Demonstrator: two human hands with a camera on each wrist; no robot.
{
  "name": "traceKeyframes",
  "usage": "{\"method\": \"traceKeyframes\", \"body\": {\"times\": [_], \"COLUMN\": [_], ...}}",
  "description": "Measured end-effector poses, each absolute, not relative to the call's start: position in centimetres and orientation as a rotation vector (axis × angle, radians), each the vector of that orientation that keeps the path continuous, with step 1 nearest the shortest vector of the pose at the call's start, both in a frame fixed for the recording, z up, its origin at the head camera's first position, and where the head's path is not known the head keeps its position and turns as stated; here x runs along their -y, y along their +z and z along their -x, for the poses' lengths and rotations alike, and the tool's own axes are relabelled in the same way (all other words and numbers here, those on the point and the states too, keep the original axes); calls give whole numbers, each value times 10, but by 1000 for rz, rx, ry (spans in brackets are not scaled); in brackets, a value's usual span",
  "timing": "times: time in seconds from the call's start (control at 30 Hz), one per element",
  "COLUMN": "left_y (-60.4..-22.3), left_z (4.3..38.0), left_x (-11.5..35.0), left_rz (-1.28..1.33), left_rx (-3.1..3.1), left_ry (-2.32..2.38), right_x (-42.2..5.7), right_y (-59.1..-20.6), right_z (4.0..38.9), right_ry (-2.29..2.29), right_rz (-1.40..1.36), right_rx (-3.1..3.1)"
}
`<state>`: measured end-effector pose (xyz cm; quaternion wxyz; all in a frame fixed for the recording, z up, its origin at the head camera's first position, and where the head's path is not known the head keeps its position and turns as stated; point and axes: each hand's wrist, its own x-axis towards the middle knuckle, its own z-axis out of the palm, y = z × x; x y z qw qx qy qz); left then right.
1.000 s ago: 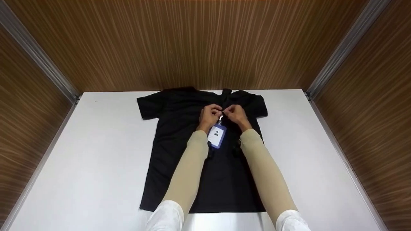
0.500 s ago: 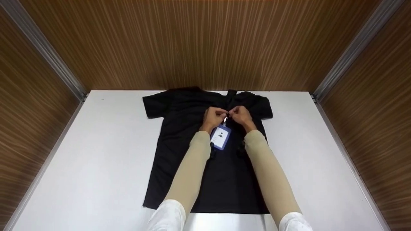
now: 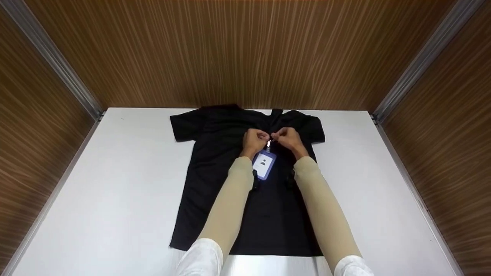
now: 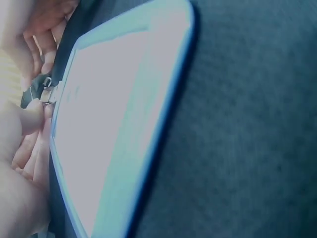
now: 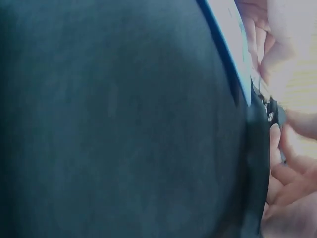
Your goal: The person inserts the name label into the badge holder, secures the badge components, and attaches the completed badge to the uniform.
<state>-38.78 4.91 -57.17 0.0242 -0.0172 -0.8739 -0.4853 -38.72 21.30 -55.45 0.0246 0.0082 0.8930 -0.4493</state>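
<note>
A black short-sleeved shirt (image 3: pixel 276 226) lies spread out, its collar end at the far side. On its chest is a blue-framed ID badge (image 3: pixel 264 165) with a white card and a metal clip (image 3: pixel 268 145) at its top. My left hand (image 3: pixel 254 141) pinches the clip between thumb and finger; the left wrist view shows this grip on the clip (image 4: pixel 48 95). Close beside it, my right hand (image 3: pixel 288 137) pinches a fold of black cloth (image 5: pixel 281 116) by the shirt's front opening. The fingers partly hide where clip and cloth meet.
The shirt lies on a white table (image 3: pixel 126 184). A wood-grain panel (image 3: pixel 238 53) stands at the back, with more panels at both sides. Black straps with devices (image 3: pixel 256 180) sit under the wrists.
The head view has shifted a little, so everything sits slightly further right than a second ago. Both hands stay at the clip, with fingertips slightly lower and a small gap between them.
</note>
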Motion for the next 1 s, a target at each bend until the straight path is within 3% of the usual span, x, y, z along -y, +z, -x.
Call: {"method": "traceKeyframes", "body": {"times": [0.37,1.0], "left_y": [-570,-573], "left_z": [387,392], "left_x": [-47,-41], "left_rz": [-32,165], "left_rx": [2684,2576], "left_ry": [-1596,-1725], "right_x": [-220,-211], "right_y": [-557,-548], "right_z": [386,387], "right_ry": [-1244,-1214], "right_rz": [72,27], "right_rx": [-2793,-2806]}}
